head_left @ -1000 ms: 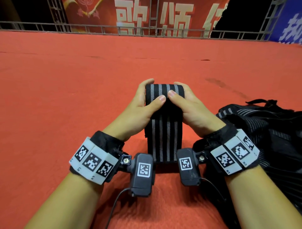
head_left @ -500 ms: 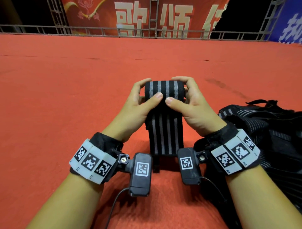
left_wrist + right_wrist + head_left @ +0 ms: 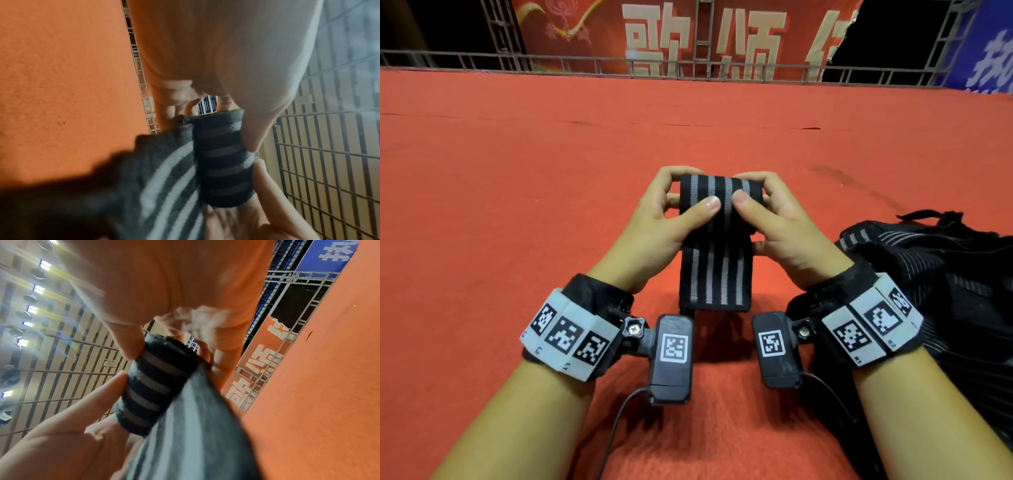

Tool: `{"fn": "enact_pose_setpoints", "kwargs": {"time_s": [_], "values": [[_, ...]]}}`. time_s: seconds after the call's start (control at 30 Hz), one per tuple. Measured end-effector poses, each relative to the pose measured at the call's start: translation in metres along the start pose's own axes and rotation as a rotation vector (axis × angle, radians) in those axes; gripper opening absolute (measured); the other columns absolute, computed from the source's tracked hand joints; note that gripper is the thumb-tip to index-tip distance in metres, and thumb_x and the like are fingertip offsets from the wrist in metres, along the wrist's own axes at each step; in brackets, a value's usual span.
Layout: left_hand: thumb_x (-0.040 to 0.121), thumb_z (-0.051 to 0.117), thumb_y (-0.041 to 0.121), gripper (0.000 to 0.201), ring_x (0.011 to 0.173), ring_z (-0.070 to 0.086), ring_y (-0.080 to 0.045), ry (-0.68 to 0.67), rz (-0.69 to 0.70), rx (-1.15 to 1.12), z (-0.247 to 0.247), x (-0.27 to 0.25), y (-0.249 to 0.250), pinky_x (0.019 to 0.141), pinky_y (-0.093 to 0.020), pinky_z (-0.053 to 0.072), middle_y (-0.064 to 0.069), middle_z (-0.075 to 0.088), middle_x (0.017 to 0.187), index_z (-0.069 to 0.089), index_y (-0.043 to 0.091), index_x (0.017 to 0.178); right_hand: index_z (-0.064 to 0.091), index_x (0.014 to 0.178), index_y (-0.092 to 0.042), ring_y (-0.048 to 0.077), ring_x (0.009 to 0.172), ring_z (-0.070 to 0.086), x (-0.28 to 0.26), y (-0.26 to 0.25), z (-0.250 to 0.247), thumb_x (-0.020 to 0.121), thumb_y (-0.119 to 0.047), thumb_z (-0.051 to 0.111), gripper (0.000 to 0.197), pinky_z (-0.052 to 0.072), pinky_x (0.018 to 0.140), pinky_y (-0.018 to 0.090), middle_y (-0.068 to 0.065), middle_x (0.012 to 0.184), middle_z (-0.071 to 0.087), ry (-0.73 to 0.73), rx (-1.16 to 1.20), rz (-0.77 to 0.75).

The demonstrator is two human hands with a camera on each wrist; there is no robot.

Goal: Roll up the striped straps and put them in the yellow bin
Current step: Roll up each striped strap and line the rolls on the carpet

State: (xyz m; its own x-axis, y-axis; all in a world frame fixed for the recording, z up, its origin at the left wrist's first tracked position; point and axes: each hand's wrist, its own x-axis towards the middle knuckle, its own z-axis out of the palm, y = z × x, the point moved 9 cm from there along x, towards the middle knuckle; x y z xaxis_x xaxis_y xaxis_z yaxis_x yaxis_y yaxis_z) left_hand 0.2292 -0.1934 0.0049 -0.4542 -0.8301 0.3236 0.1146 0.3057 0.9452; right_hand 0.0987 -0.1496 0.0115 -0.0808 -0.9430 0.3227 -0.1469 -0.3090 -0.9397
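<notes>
A black strap with grey stripes [image 3: 717, 219] is held up in front of me, its top wound into a tight roll and its loose tail hanging down to about wrist height. My left hand [image 3: 681, 202] grips the roll's left end, thumb on the front, fingers behind. My right hand [image 3: 753, 202] grips the right end the same way. The left wrist view shows the roll [image 3: 223, 164] between thumb and fingers with the tail [image 3: 164, 186] below. In the right wrist view the roll [image 3: 156, 389] is pinched likewise. No yellow bin is in view.
A heap of more black striped straps [image 3: 935, 274] lies on the red carpet [image 3: 517, 205] at my right. A metal railing [image 3: 688, 70] and red banner [image 3: 688, 31] close the far edge.
The roll has been turned further and the hanging tail has grown shorter. Both hands have shifted their fingers over the roll's top; the strap rose slightly.
</notes>
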Motion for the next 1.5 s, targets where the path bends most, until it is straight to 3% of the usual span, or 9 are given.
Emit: {"fn": "enact_pose_setpoints", "kwargs": {"time_s": [0.17,0.4,0.53,0.63,0.73,0.87,1.07,1.37,1.5], "values": [[0.085,0.066,0.045,0.035,0.087,0.065,-0.009,-0.003,-0.077,-0.065,0.005,0.000,-0.007,0.070,-0.031,0.054,0.005,0.064,0.103,0.055,0.030,0.115,0.055,0.112,-0.022,0.014,0.082,0.060,-0.002,-0.010,-0.002,0.079,-0.022,0.067,0.035,0.053,0.071,0.029,0.005,0.102,0.059,0.019,-0.018,-0.117],[0.067,0.079,0.043,0.063,0.102,0.067,-0.017,0.030,-0.032,-0.046,-0.001,0.000,-0.007,0.084,-0.035,0.057,-0.003,0.063,0.111,0.052,0.030,0.123,0.052,0.121,-0.018,0.016,0.094,0.060,0.003,0.009,-0.005,0.083,-0.029,0.065,0.042,0.054,0.077,0.035,0.004,0.103,0.058,0.053,0.048,0.038],[0.075,0.073,0.037,0.056,0.097,0.069,-0.019,0.015,-0.112,-0.143,0.000,0.001,-0.015,0.077,-0.036,0.057,-0.009,0.062,0.116,0.049,0.026,0.125,0.051,0.124,-0.019,0.016,0.092,0.063,0.003,0.005,-0.009,0.075,-0.027,0.068,0.053,0.056,0.072,0.032,0.005,0.111,0.058,0.111,0.044,-0.020],[0.073,0.078,0.030,0.063,0.099,0.069,-0.019,0.025,-0.037,-0.047,-0.005,0.001,-0.010,0.076,-0.036,0.058,-0.011,0.062,0.118,0.048,0.031,0.129,0.051,0.121,-0.016,0.023,0.099,0.063,0.004,0.019,-0.004,0.083,-0.026,0.068,0.043,0.058,0.078,0.044,0.011,0.115,0.059,0.075,0.128,0.099],[0.073,0.078,0.033,0.066,0.102,0.068,-0.017,0.026,-0.043,-0.049,-0.002,0.002,-0.016,0.078,-0.035,0.058,-0.008,0.062,0.120,0.047,0.032,0.131,0.049,0.121,-0.017,0.024,0.091,0.064,0.002,0.017,-0.005,0.083,-0.018,0.067,0.042,0.059,0.065,0.042,0.010,0.112,0.058,0.048,0.121,0.079],[0.082,0.076,0.038,0.053,0.092,0.070,-0.022,0.020,-0.111,-0.120,0.001,0.003,-0.020,0.075,-0.039,0.056,-0.004,0.068,0.106,0.049,0.028,0.126,0.048,0.123,-0.024,0.023,0.094,0.064,0.002,0.010,-0.007,0.077,-0.022,0.067,0.050,0.059,0.075,0.043,0.010,0.118,0.056,0.085,0.077,-0.004],[0.081,0.072,0.036,0.050,0.110,0.064,-0.031,0.051,-0.051,-0.038,-0.005,0.003,-0.018,0.080,-0.038,0.058,-0.007,0.069,0.113,0.050,0.035,0.125,0.049,0.122,-0.015,0.019,0.089,0.069,0.002,0.025,-0.004,0.090,-0.016,0.066,0.037,0.060,0.068,0.044,0.013,0.117,0.058,0.088,0.062,0.144],[0.091,0.066,0.038,0.057,0.111,0.064,-0.021,0.148,-0.272,0.093,-0.046,-0.013,-0.053,0.098,-0.046,0.052,-0.006,0.062,0.125,0.040,0.018,0.137,0.050,0.121,-0.009,0.027,0.084,0.065,0.005,0.058,0.046,0.093,-0.025,0.061,0.033,0.053,0.058,0.040,0.013,0.110,0.061,0.081,-0.054,0.375],[0.095,0.060,0.035,0.040,0.109,0.064,-0.021,0.189,-0.367,0.225,-0.091,-0.019,-0.078,0.099,-0.047,0.051,-0.006,0.064,0.118,0.050,0.013,0.127,0.055,0.107,-0.012,0.015,0.059,0.055,0.022,0.096,0.093,0.087,-0.033,0.067,0.031,0.038,0.048,0.027,0.001,0.078,0.060,0.007,-0.117,0.576]]}}
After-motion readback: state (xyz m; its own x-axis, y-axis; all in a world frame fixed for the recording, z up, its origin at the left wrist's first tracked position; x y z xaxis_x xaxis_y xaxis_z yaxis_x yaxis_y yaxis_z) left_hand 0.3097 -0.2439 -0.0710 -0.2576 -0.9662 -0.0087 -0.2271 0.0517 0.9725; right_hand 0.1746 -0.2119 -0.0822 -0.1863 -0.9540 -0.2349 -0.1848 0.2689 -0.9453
